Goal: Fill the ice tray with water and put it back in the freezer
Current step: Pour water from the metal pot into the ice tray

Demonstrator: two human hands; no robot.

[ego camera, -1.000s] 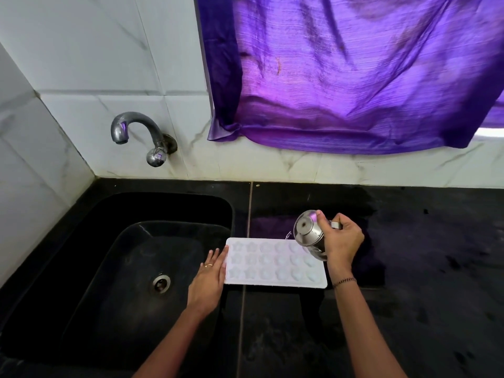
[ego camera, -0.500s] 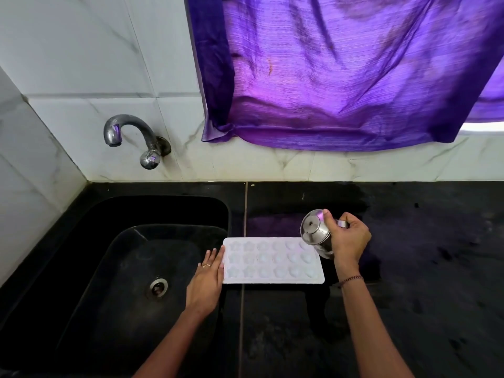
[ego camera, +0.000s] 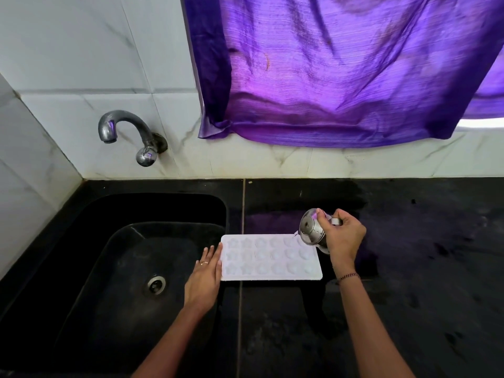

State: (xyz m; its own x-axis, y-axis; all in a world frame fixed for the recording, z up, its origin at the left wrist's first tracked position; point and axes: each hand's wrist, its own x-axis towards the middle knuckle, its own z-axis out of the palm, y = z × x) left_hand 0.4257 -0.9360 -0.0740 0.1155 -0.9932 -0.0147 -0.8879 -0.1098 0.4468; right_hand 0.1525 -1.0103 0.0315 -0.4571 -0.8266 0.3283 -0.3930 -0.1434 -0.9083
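Observation:
A white ice tray (ego camera: 270, 259) with star-shaped and round cells lies flat on the black counter (ego camera: 409, 268), just right of the sink. My left hand (ego camera: 204, 279) lies flat with straight fingers against the tray's left edge. My right hand (ego camera: 342, 236) grips a small steel jug (ego camera: 312, 231) by its handle and holds it tilted over the tray's far right corner. A thin stream of water leaves the spout there. The freezer is out of view.
A black sink (ego camera: 122, 268) with a steel drain (ego camera: 156, 283) lies on the left. A curved steel tap (ego camera: 128, 133) sticks out of the white tiled wall above it. A purple curtain (ego camera: 341, 69) hangs over the back wall.
The jug has shifted slightly right along the tray's far edge and stays tilted. My left hand has stayed at the tray's left edge.

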